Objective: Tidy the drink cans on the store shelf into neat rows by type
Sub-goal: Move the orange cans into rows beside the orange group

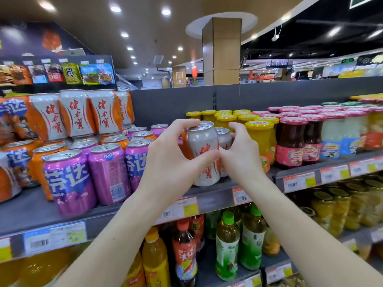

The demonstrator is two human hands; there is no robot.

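Setting: supermarket aisle; grey metal shelf [24,208] runs across mid-frame with price tags [241,195] along its front lip.
Task object: white-and-orange aluminium drink can with red characters [204,154], centre of frame, near the shelf's front edge, leaning slightly. Cannot tell whether its base rests on the shelf or is just clear of it.
Left hand: left hand [172,160] wraps the can's left side, fingers curled over the top rim, thumb across the front.
Right hand: right hand [242,154] grips the can's right side, thumb on the front and touching the left thumb; its fingers curl behind and are partly hidden.
Neighbour: second silver-topped can [224,137] stands just behind and to the right, apparently the same type; its label is mostly hidden.
Same type elsewhere: upper tier of white-and-orange cans [74,114], upper left, stacked on other cans.
Other cans: purple Fanta cans [107,172] and orange Fanta cans [39,156] are interleaved at left, labels facing different ways.
Non-task stock: yellow-lidded glass fruit jars [259,141] just right of the hands; plastic drink bottles [228,245] on the shelf below.
Progress (judgement): early to middle. White-and-orange cans sit in two separate groups; purple and orange are not yet sorted.
Remaining (judgement): place the held can, gather its type, separate colours, turn labels forward.
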